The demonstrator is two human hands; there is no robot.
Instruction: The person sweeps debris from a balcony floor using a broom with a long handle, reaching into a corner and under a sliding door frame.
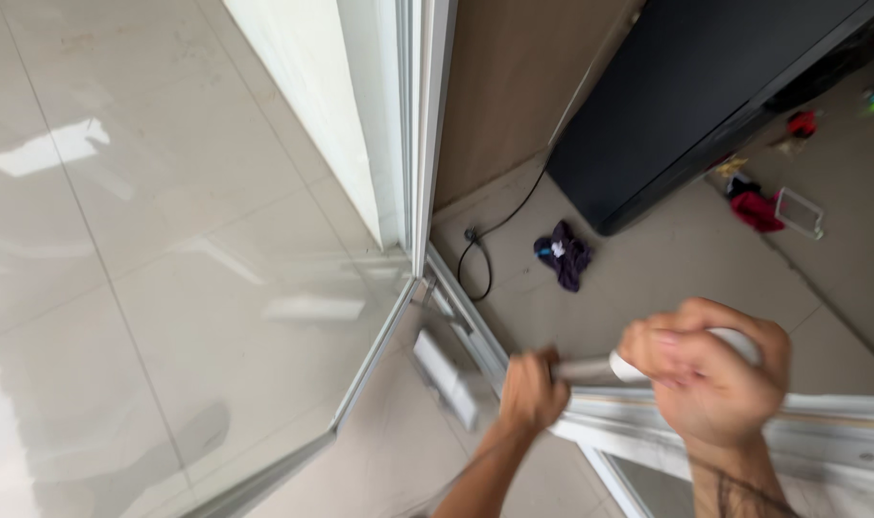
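My right hand (pixel 710 369) is closed around the white grip end of a metal pole (pixel 590 369), low and right of centre. My left hand (pixel 531 388) grips the same pole a little further along, to the left. Both hands are blurred by motion. They hover over a white sliding-door frame and track (pixel 821 427) that runs across the bottom right. What lies at the pole's far end is hidden behind my left hand.
A glass door panel (pixel 197 288) fills the left, reflecting a tiled floor. Beyond the track stands a large dark appliance (pixel 686 105), with a black cable (pixel 490 245), a dark purple cloth (pixel 564 254), a red cloth (pixel 755 209) and small scattered items.
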